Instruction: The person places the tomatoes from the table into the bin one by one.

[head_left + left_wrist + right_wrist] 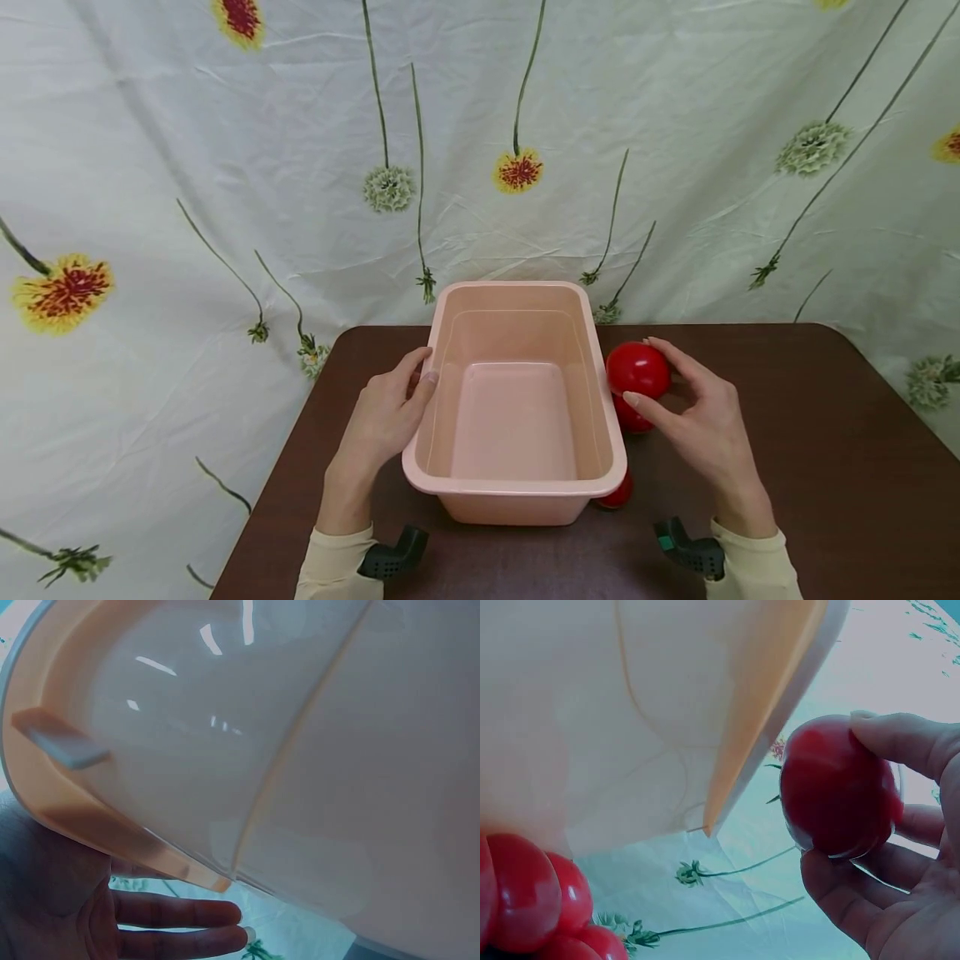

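Right of centre, right hand pinches red fruit just beside pink tub; left of centre, left hand grips rim. Step: seemingly fruit pickup; next move calls for clearing rim.

Pink tub common to all views

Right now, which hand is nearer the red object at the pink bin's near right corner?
Right. The right hand is beyond and right of that red object, on its side of the pink bin; the left hand is across, at the bin's left rim.
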The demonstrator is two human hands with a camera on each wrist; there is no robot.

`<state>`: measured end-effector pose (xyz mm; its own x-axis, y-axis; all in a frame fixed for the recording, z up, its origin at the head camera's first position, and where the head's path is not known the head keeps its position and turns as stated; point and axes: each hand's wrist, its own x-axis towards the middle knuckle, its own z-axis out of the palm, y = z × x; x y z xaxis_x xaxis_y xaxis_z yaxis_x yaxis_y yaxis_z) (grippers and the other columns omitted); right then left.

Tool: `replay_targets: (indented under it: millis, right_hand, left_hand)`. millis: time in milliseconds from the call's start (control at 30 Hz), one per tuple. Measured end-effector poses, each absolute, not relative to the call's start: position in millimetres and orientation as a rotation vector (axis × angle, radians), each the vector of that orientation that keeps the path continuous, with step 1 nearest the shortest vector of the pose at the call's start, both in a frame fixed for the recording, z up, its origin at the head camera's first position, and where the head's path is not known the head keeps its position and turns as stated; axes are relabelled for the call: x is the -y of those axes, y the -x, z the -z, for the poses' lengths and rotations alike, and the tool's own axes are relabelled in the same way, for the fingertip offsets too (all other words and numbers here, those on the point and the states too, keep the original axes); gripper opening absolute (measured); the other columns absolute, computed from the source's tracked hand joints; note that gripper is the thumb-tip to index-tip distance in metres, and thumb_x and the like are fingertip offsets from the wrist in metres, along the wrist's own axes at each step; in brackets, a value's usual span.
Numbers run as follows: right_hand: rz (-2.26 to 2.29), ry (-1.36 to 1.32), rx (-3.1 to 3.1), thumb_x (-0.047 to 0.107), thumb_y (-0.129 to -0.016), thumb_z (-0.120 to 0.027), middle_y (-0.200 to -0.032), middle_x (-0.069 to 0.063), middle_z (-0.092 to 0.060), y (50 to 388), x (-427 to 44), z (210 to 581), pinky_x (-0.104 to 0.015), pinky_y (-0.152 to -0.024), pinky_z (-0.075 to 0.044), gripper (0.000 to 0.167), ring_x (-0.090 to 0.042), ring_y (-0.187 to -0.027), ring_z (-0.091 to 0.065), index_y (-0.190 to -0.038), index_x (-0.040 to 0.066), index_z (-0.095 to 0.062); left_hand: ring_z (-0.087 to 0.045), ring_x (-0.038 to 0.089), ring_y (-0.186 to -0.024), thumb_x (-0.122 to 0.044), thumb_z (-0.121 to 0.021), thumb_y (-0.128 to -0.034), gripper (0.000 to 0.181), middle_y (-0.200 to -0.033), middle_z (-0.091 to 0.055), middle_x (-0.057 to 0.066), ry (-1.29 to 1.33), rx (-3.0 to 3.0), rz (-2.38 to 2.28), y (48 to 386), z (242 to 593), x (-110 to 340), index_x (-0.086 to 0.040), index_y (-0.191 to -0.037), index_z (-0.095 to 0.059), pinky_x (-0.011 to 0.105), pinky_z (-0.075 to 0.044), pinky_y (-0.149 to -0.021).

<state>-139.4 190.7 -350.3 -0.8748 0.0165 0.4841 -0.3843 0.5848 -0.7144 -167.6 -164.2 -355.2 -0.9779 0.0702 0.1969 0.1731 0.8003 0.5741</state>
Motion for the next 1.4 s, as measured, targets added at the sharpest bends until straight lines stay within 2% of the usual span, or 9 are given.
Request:
replay_targets:
  millis: [533,933,1100,1300,1400]
  right_hand:
    - [-1.412,-0.297,2.368,0.014,-0.082,-0.078,-0.138,-0.014,-0.057,139.3,-186.0,350.6,-0.013,-0.079,-0.051,0.069,-0.033,-0.111,-0.065,-0.145,0.013,-0.047]
    - [-1.446,-0.295,2.362,0.014,-0.082,-0.078,-0.138,-0.013,-0.057,139.8,-187.6,350.6,-0.017,-0.081,-0.051,0.069,-0.033,-0.113,-0.064,-0.144,0.014,-0.047]
    - [-1.471,-0.296,2.364,0.015,-0.083,-0.078,-0.138,-0.012,-0.058,139.7,-187.3,350.5,-0.016,-0.081,-0.052,0.068,-0.029,-0.112,-0.065,-0.144,0.015,-0.048]
    - [-1.550,-0.304,2.362,0.015,-0.083,-0.077,-0.139,-0.010,-0.057,140.0,-186.0,352.2,-0.016,-0.082,-0.052,0.067,-0.015,-0.111,-0.065,-0.144,0.016,-0.048]
    - [-1.585,-0.300,2.365,0.016,-0.084,-0.076,-0.139,-0.010,-0.056,140.3,-183.9,352.8,-0.018,-0.082,-0.053,0.067,-0.022,-0.114,-0.065,-0.144,0.015,-0.047]
  left_hand:
    - [-0.068,0.021,-0.091,-0.036,-0.047,-0.1014,0.045,-0.110,-0.071,0.007,0.229,2.784,0.902,167.6,356.1,166.7,-0.018,-0.143,-0.049,0.042,-0.053,-0.078]
    - [-0.065,0.017,-0.082,-0.031,-0.048,-0.1008,0.044,-0.103,-0.071,0.003,0.244,2.775,0.945,168.6,355.0,168.9,-0.019,-0.143,-0.050,0.033,-0.050,-0.072]
    - [-0.064,0.015,-0.082,-0.031,-0.048,-0.1009,0.044,-0.101,-0.071,0.003,0.259,2.779,0.965,169.1,355.2,171.0,-0.019,-0.143,-0.050,0.032,-0.049,-0.072]
    - [-0.066,0.015,-0.086,-0.031,-0.050,-0.1005,0.045,-0.102,-0.072,0.002,0.318,2.770,0.993,170.9,357.6,175.9,-0.019,-0.144,-0.049,0.034,-0.050,-0.076]
    - [-0.067,0.014,-0.087,-0.032,-0.051,-0.1004,0.046,-0.102,-0.072,0.002,0.326,2.771,1.011,171.7,359.0,177.2,-0.020,-0.144,-0.049,0.034,-0.051,-0.076]
